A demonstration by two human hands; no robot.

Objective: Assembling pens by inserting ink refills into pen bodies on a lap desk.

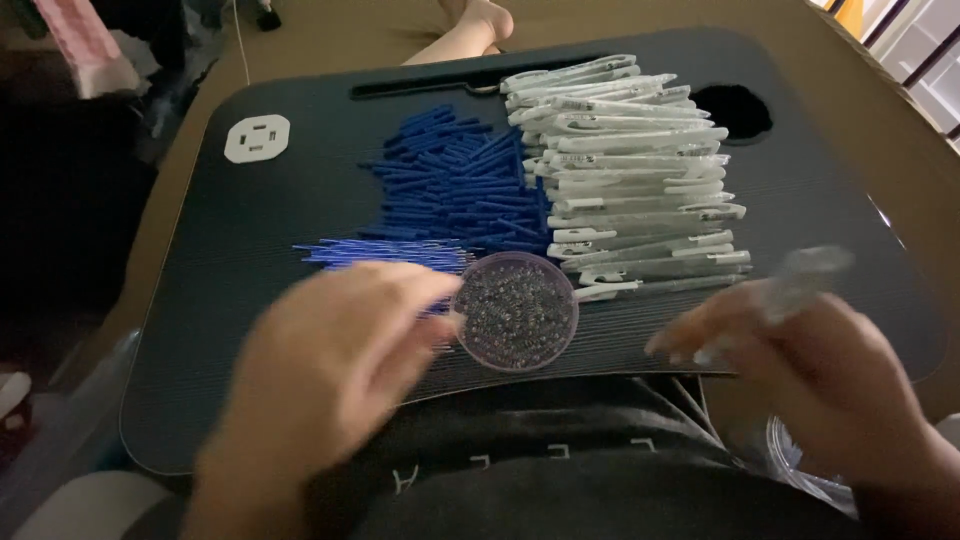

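My left hand [335, 365] hovers over the front of a black lap desk [250, 280], its fingertips right beside a small round clear dish [515, 312] full of tiny springs. It is blurred, and whether it pinches anything I cannot tell. My right hand [800, 360] is at the front right and holds a clear pen barrel [795, 285] that points up and away. Behind the dish lie a stack of white and clear pen barrels [630, 170], a heap of short blue parts [455, 180] and a row of thin blue refills [385, 255].
A white socket panel [257, 137] sits at the desk's far left, a round cup hole [735, 110] at its far right, and a long slot [430, 85] along the back. A bare foot [470, 30] rests beyond the desk. A clear bag [800, 470] lies by my right side.
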